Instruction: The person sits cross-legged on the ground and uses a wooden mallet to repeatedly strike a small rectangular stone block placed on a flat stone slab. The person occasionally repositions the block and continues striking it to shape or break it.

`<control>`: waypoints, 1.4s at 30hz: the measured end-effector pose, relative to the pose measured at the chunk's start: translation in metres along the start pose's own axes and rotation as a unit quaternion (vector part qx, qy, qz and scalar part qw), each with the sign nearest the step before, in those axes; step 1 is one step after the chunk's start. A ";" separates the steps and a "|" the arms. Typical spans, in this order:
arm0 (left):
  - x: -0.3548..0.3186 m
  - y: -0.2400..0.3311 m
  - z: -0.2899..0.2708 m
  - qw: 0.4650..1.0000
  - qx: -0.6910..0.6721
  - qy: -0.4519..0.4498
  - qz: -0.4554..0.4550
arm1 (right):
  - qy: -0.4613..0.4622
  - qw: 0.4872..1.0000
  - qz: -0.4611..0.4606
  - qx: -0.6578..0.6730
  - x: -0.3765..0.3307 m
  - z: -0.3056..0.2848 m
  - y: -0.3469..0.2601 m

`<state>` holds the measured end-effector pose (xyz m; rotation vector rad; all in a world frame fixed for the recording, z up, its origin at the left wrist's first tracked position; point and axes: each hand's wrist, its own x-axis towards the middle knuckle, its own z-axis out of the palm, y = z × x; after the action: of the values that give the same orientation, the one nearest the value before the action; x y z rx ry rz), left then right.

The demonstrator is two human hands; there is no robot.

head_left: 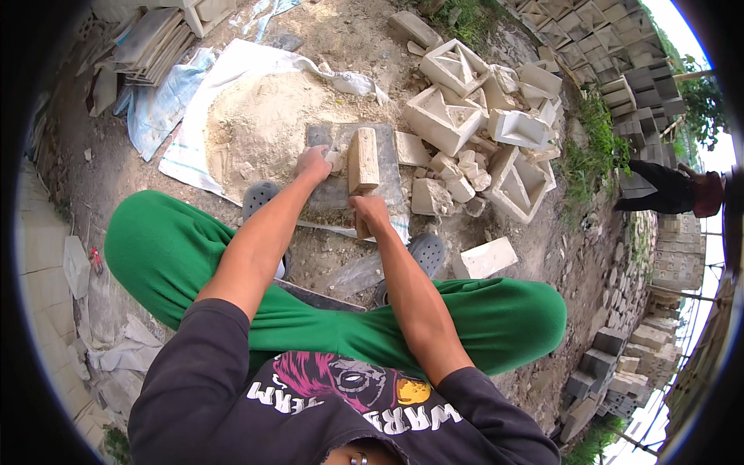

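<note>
Down here we squat in green trousers (163,256) and grey clogs (260,195) over a dark flat slab (387,167) that lies on the bare dirt ground (108,167). Our right hand (369,211) is clenched around the lower end of a pale wooden block (363,159), which stands roughly upright over the near half of the slab, toward its right edge. Our left hand (313,163) rests at the slab's left edge, fingers curled over a small pale stone piece (335,159); whether they pinch it or merely press on it we cannot tell. Just beyond the slab's left edge a heap of pale sand (260,124) sits on a spread white sack (232,66). To the right of the slab lies a jumble of broken white chunks (453,182) and hollow cast blocks (443,116), with one solid white brick (484,260) near our right foot. Stacked flat tiles (151,43) lie at the far left of the ground, and rows of grey blocks (612,372) pile up at its right. Another person (670,190) in dark clothes bends over at the far right.
</note>
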<state>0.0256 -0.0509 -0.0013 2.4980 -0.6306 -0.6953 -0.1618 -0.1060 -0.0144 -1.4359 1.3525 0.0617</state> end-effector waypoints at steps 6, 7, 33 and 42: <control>-0.010 -0.002 0.006 0.993 0.013 -0.011 0.114 | 0.007 0.999 -0.023 0.028 0.013 0.010 0.017; -0.014 0.004 0.004 0.996 0.003 -0.016 0.088 | 0.001 0.999 -0.018 0.041 0.017 0.005 0.020; 0.000 -0.020 -0.009 0.975 -0.016 -0.149 -0.165 | -0.016 0.997 -0.048 -0.065 -0.042 -0.024 -0.078; 0.001 0.002 -0.017 0.975 -0.010 -0.182 -0.124 | 0.100 0.953 -0.139 -0.251 0.002 -0.011 -0.003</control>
<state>0.0356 -0.0475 0.0127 2.4738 -0.4313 -1.2647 -0.1654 -0.1161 -0.0091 -2.0994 1.3381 0.0832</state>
